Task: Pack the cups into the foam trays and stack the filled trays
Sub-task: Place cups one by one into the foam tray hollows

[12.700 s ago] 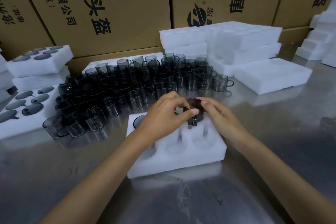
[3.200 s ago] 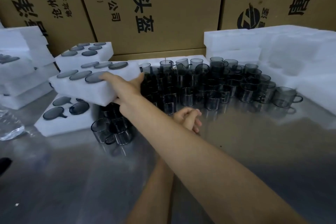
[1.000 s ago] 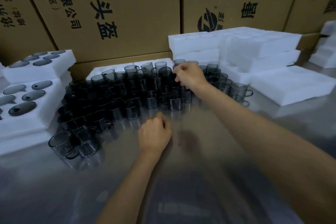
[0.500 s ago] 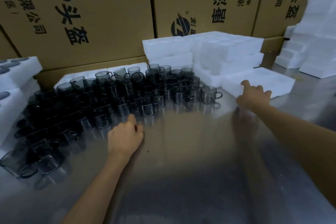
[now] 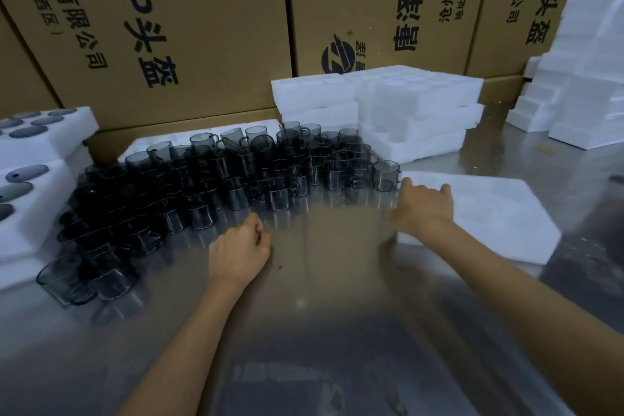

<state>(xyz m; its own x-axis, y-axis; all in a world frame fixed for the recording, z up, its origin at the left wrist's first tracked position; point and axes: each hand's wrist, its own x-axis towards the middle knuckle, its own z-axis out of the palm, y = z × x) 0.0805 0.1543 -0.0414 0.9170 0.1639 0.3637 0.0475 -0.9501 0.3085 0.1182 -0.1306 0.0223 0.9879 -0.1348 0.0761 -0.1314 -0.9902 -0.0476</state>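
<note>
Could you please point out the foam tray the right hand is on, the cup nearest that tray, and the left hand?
foam tray (image 5: 486, 213), head view, bare top face.
cup (image 5: 386, 176), head view, glass side wall.
left hand (image 5: 238, 255), head view, back of hand.

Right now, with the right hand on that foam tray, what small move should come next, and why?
Probably slide the foam tray left into the bare stretch of table in front of the person. The right hand grips its near-left corner, the left hand rests idle on the table, and the loose cups stand just beyond that gap, within reach for packing.
</note>
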